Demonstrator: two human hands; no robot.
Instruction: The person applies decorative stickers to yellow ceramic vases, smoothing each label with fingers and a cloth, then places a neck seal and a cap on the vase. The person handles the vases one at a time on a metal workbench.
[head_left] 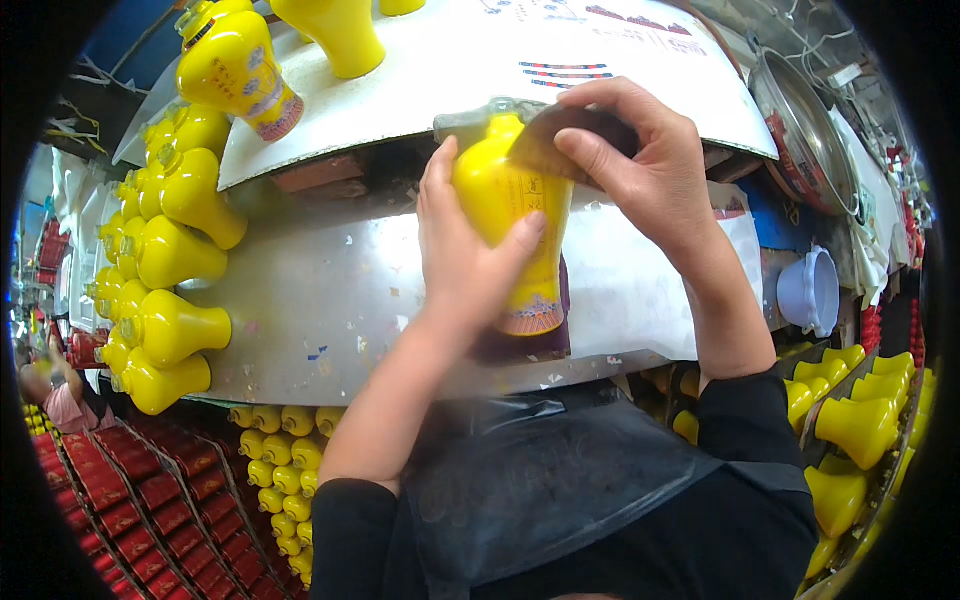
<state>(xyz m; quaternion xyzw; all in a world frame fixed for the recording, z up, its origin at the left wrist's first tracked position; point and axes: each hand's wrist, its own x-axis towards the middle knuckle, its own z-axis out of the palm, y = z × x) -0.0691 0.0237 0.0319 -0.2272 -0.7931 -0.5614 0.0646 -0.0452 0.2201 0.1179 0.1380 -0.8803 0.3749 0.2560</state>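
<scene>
Left hand point(470, 265) clasps yellow bottle point(510, 195), neck pointing away; right hand point(655, 165) pinches dark flat tool point(545, 140) at bottle's right shoulder.

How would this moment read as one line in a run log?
Left hand: around yellow bottle | Right hand: gripping dark flat piece at bottle's shoulder | Metal bench, left end: more yellow bottles, lying sideways

A shiny metal table point(300, 270) spans the middle of the frame; rows of red boxes point(160, 490) fill the lower left.
</scene>
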